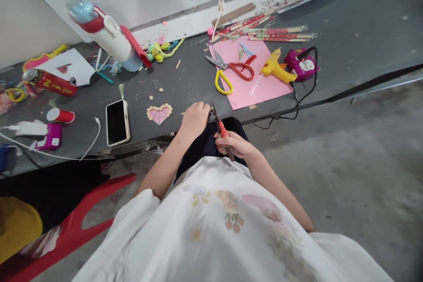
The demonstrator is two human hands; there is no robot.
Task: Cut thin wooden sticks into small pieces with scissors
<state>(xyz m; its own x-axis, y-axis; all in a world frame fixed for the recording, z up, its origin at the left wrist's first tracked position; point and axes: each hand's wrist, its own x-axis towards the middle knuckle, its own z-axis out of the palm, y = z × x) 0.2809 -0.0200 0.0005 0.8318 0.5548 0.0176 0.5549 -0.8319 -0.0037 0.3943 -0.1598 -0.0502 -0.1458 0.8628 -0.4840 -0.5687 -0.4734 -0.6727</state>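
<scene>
My left hand [194, 120] is closed at the table's front edge, its fingertips pinching a small pale wooden stick [212, 108] that is mostly hidden. In my right hand [233, 143] is a pair of cutting pliers [222, 128] with red handles. The pliers' jaws are at the stick, right beside the left fingers. To the left of my left hand lies a heart-shaped piece [159, 114], pink inside with a beaded-looking wooden border. Two tiny wooden flower-like bits [161, 90] lie behind it.
Red-handled scissors [231, 65], a yellow-handled tool [224, 83] and a yellow glue gun [276, 68] lie on pink paper [236, 99]. A phone [118, 122], bottle [109, 39] and red can [54, 83] stand or lie left. A cable [297, 108] hangs over the front edge.
</scene>
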